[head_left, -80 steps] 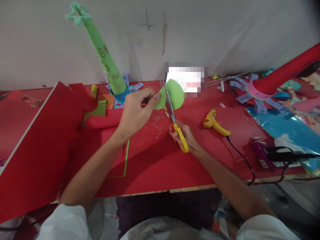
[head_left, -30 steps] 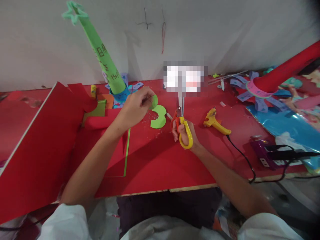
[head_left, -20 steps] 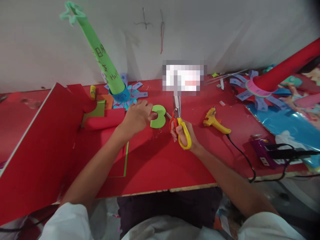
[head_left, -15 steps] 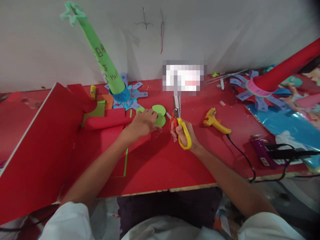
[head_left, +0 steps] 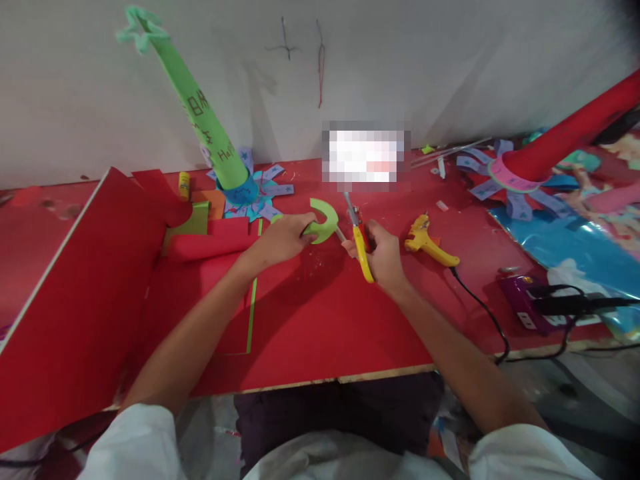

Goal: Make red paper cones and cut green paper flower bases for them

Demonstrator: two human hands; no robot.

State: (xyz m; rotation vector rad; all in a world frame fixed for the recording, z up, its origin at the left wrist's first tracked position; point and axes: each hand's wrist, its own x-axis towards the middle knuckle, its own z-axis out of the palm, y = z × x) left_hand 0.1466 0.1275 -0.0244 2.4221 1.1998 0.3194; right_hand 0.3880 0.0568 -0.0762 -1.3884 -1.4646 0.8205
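Note:
Curved green paper (head_left: 329, 225) is pinched in the fingers of my left hand (head_left: 291, 235), just above the red tabletop (head_left: 320, 333). My right hand (head_left: 384, 252) grips scissors (head_left: 361, 248) by their yellow and red handles, with the blades pointing away from me toward the wall. The scissor blades are close to the right of the green paper, apart from it. A thin pale stick (head_left: 341, 233) shows between the paper and my right fingers; I cannot tell whether they touch it.
A yellow glue gun (head_left: 429, 243) with a black cord lies right of my hands, near a purple box (head_left: 527, 303). Left stand a red board (head_left: 75, 307), a glue stick (head_left: 185, 187) and a green paper cone (head_left: 200, 113). A red cone (head_left: 575, 133) leans at right.
My left hand has lifted and turned the green paper, which now shows as a curved strip. My right hand has rotated the scissors, and their blades have come lower.

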